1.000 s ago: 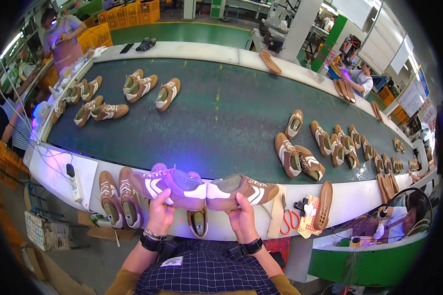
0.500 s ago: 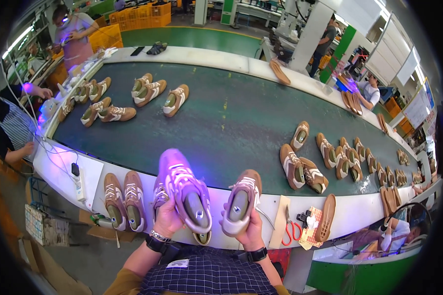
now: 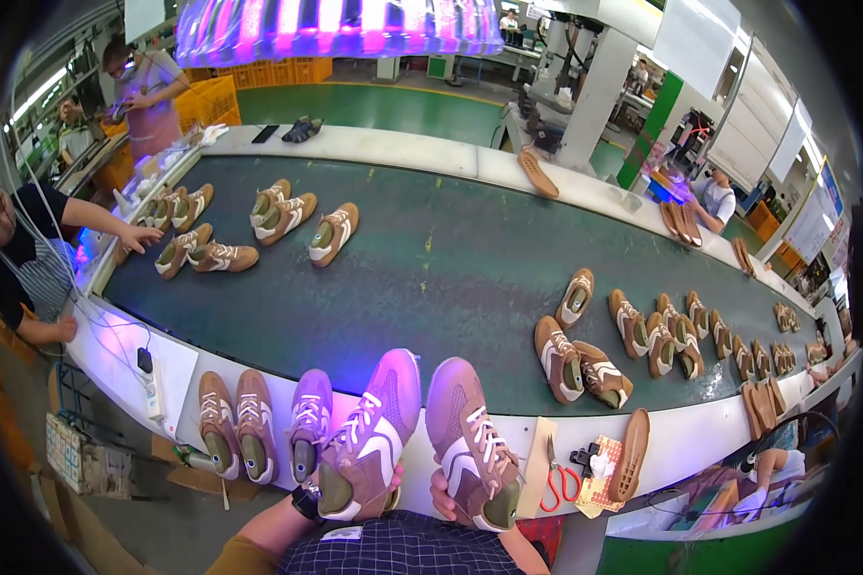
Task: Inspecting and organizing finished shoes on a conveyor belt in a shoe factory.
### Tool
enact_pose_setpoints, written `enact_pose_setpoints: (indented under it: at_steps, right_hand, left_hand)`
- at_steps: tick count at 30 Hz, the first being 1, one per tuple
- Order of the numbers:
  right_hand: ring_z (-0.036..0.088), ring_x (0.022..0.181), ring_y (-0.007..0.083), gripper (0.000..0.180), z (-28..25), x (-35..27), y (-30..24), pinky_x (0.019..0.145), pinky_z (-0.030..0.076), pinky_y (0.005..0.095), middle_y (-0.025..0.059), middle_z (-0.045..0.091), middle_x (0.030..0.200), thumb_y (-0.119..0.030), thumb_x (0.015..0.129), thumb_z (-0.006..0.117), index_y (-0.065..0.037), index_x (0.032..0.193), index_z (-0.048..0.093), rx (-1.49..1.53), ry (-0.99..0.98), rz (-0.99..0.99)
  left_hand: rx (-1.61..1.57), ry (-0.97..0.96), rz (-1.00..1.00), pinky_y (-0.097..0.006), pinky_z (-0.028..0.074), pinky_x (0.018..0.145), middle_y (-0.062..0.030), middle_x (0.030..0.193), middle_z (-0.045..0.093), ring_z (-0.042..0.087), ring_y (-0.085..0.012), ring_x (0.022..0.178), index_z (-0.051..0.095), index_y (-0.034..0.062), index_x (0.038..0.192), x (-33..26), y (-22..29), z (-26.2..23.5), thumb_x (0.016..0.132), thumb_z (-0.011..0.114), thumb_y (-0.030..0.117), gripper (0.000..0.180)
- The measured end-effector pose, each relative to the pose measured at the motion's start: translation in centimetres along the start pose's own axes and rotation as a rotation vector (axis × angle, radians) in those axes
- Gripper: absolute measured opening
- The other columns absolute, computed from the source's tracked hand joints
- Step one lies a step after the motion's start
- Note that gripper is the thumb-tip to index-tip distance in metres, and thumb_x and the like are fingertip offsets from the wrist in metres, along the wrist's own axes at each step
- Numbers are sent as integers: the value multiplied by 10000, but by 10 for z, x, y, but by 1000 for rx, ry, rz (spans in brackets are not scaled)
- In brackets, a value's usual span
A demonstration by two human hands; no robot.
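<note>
Standing beyond, crates [image 3: 211,103] show indistinct contents; your left hand [image 3: 396,477] and right hand [image 3: 441,496] each clamp one shoe [image 3: 376,431] heelward.

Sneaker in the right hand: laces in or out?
In: white laces zigzag up the front of the brown-and-white sneaker in the right hand.

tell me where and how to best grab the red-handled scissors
Best by the red loops of the scissors, probably from the wearer's side: the loops face that way, while the blades point away toward the green belt. The right hand is nearer, but holds a shoe.
</note>
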State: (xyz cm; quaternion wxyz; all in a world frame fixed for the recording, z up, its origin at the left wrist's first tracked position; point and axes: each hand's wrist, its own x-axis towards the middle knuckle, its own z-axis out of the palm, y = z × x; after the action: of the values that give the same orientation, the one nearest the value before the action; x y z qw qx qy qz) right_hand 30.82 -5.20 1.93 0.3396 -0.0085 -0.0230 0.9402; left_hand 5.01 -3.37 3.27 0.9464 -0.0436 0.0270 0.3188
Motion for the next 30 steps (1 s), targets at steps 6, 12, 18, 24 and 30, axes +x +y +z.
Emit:
enact_pose_setpoints:
  at_steps: [6,12,18,24,30]
  right_hand:
    - [512,669,256,807,27,4,-3,509,435,340,174,498,902,-609,791,443,38,1265,353,-47,91,-85]
    - [509,686,266,850,24,16,-9,518,440,351,179,486,931,-625,765,460,43,1279,347,53,-113,50]
    - [517,624,249,813,19,28,-3,459,423,333,182,495,881,-606,803,432,77,1240,379,36,-47,122]
    - [507,562,228,757,14,40,-1,414,404,320,168,502,827,-568,829,430,75,1227,394,10,2,223]
    - [514,567,222,738,22,44,1,421,409,317,162,504,836,-562,831,431,66,1218,408,19,0,245]
  left_hand:
    - [72,44,26,-415,450,941,-259,1173,525,542,-373,1074,453,-20,1232,-3,-2,-8,894,452,415,551]
    - [140,104,57,-412,457,930,-255,1161,530,549,-366,1060,451,-20,1233,-9,-2,-12,896,452,414,550]
    - [184,176,141,-410,463,919,-252,1148,536,556,-360,1046,450,-20,1234,-30,-8,-15,897,452,414,549]
    - [234,266,207,-408,470,909,-248,1136,541,564,-353,1032,449,-19,1234,-53,-14,-11,899,451,414,548]
    - [252,267,288,-398,480,884,-231,1118,549,573,-335,1006,453,-12,1230,-47,-4,-9,905,447,396,521]
